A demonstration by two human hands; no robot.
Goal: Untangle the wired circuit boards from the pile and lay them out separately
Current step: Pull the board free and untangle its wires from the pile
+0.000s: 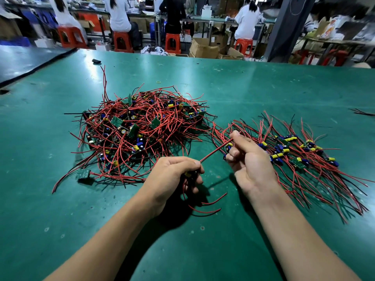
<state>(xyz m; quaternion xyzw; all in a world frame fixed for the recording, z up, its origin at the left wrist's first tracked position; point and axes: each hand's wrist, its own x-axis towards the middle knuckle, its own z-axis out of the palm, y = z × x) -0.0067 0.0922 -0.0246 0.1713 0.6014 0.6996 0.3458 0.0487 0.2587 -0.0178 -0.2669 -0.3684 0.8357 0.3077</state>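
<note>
A tangled pile (142,128) of small green circuit boards with red and black wires lies on the green table (243,88), left of centre. To the right, several separated boards (290,151) lie in a row with their wires fanned out. My left hand (172,175) grips one board with a yellow part, its red wires (205,205) trailing below. My right hand (249,159) pinches another board's wires at the left end of the row. A taut red wire (215,152) runs between the two hands.
One single board (82,174) sits at the pile's near left edge. A small black object (96,61) and a yellow rubber band (158,82) lie further back. Loose wires (363,112) lie at the far right. People sit on red stools beyond the table.
</note>
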